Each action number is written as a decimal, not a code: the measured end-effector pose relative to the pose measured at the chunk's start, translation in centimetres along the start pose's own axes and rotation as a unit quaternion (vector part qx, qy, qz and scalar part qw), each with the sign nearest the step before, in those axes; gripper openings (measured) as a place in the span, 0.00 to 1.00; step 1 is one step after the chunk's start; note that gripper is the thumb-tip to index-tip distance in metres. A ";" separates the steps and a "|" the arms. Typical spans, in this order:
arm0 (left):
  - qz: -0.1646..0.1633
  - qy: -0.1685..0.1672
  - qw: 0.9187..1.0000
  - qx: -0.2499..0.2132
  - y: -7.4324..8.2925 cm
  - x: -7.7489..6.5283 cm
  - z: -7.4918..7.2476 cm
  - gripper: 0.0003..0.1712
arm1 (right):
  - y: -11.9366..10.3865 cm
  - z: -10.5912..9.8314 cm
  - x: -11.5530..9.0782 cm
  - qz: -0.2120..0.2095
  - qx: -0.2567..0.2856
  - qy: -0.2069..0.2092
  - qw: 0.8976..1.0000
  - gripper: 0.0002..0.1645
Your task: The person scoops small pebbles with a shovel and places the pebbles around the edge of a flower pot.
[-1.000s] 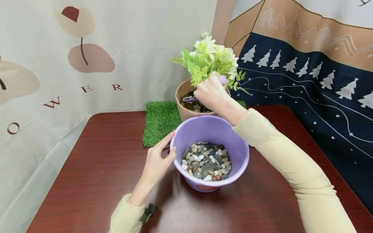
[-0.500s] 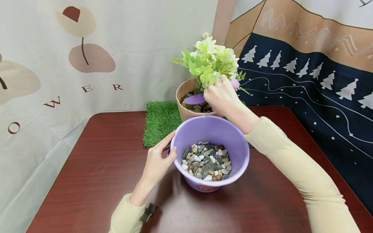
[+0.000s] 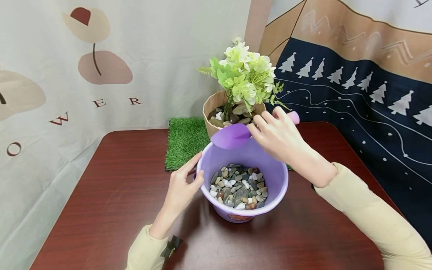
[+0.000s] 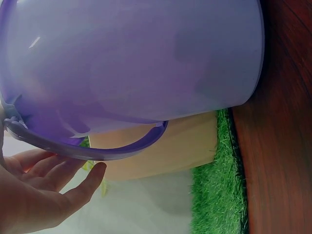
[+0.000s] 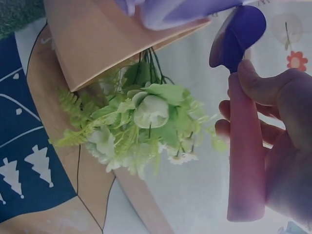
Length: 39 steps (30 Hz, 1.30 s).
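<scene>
A purple bucket (image 3: 275, 168) with pebbles (image 3: 237, 185) in its bottom stands upright on the table. My left hand (image 3: 182, 183) rests against its left rim with extended fingers and thumb; in the left wrist view the fingers (image 4: 56, 170) lie beside the bucket's hanging handle (image 4: 122, 152). My right hand (image 3: 275, 133) grips a trowel by its pink handle (image 5: 243, 161). The trowel's purple blade (image 3: 233, 136) overlaps the far bucket rim, pointing left. Behind is a tan flowerpot (image 3: 210, 127) holding stones (image 3: 236, 117) and white-green flowers (image 3: 244, 71).
Under the flowerpot lies a square of artificial grass (image 3: 185, 144). The reddish-brown table (image 3: 118, 198) extends around the bucket. Printed curtains, a pale one (image 3: 162, 67) and a dark one with trees (image 3: 341, 97), hang close behind it.
The right hand has drawn the trowel out of the flowerpot and brought it toward me and to the right, over the bucket's far rim. The left hand and bucket stay put.
</scene>
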<state>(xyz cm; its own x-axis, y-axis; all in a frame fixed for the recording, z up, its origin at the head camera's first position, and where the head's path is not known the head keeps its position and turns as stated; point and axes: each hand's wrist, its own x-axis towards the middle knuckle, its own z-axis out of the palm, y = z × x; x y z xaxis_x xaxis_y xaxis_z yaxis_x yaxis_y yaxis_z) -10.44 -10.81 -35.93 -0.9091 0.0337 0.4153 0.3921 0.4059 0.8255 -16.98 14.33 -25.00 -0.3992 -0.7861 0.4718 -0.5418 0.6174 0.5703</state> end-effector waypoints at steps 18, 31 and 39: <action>-0.009 -0.003 1.000 -0.003 -0.1 0.0 0.0 0.29 | -3.6 2.8 -2.5 -0.090 -0.009 -0.012 0.996 0.07; -0.004 0.003 1.000 0.001 0.0 0.0 -0.1 0.29 | -5.6 3.9 -1.7 -0.138 -0.033 -0.003 0.990 0.20; -0.001 0.003 1.000 0.001 0.0 0.0 0.0 0.29 | -5.4 4.2 -1.7 -0.132 -0.031 -0.029 0.990 0.13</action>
<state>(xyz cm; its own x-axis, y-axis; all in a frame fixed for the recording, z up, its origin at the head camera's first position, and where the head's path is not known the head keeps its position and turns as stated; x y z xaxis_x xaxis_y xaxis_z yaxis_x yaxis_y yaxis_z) -10.44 -10.82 -35.91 -0.9088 0.0286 0.4163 0.3909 0.4074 0.8253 -16.44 12.19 -31.72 -0.2919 -0.9197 0.2625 -0.5865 0.3889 0.7105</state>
